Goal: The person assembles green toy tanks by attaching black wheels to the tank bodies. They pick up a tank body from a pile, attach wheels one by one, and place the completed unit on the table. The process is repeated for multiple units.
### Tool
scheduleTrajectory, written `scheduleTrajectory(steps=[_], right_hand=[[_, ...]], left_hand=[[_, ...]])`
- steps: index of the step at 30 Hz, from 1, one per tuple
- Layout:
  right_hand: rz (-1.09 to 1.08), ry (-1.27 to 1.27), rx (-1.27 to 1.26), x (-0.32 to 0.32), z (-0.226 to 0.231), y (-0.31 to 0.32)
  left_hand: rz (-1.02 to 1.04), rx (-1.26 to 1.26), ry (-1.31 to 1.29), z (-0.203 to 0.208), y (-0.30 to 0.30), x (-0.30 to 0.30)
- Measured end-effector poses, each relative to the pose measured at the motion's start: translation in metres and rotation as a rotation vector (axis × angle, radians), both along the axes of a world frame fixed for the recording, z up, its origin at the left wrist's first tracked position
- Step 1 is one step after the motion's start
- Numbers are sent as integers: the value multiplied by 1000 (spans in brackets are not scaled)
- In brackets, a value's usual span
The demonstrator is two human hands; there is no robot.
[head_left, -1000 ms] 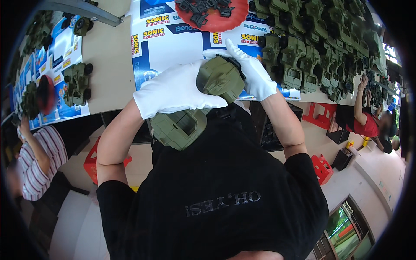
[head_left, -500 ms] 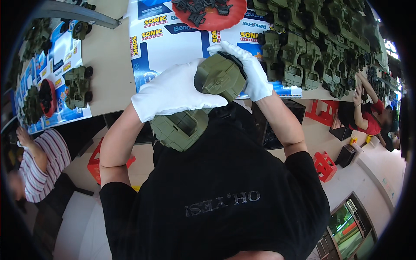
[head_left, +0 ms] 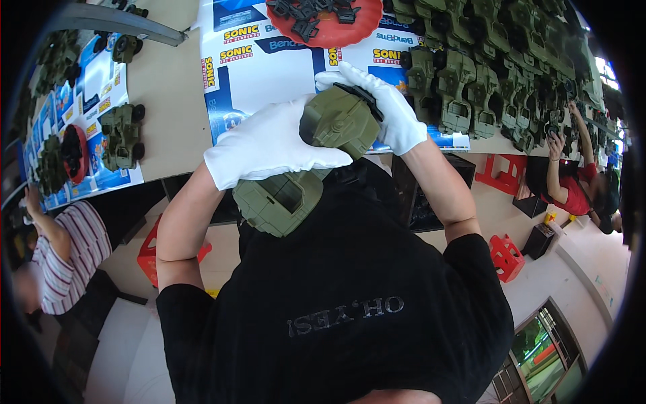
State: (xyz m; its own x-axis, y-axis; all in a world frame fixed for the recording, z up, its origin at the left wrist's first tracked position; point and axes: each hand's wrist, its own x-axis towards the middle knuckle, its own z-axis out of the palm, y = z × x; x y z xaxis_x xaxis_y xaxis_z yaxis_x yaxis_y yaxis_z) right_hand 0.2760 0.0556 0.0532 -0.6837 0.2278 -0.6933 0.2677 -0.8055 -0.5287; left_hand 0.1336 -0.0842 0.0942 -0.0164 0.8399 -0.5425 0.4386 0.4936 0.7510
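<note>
At the table (head_left: pixel 171 121), the left hand (head_left: pixel 266 140) clasps a green toy vehicle (head_left: pixel 342 121), the right hand (head_left: pixel 393 111) curled against its black end piece (head_left: pixel 363 96) (fully seated? unclear); loose black parts (head_left: pixel 306 30) lie unfitted.

Beige worktable (head_left: pixel 168 101) left of fingers (head_left: pixel 356 75). Red plastic stools (head_left: pixel 501 258) on pale floor (head_left: pixel 494 209), to fingers' lower left and right. Dark-framed window (head_left: pixel 535 347) far below right, showing green. Bright light (head_left: pixel 601 65) far right. Grey metal bar (head_left: pixel 124 22) upper left.
</note>
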Motion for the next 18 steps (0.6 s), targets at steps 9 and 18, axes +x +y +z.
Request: scheduleTrajectory(steps=[9,18], right_hand=[[196,181,85,6,-9,-3],[256,155,-47,9,1,-2]], left_hand=[[-22,11,-60,-6,-2,1],[4,-36,-186,-1,0,3]])
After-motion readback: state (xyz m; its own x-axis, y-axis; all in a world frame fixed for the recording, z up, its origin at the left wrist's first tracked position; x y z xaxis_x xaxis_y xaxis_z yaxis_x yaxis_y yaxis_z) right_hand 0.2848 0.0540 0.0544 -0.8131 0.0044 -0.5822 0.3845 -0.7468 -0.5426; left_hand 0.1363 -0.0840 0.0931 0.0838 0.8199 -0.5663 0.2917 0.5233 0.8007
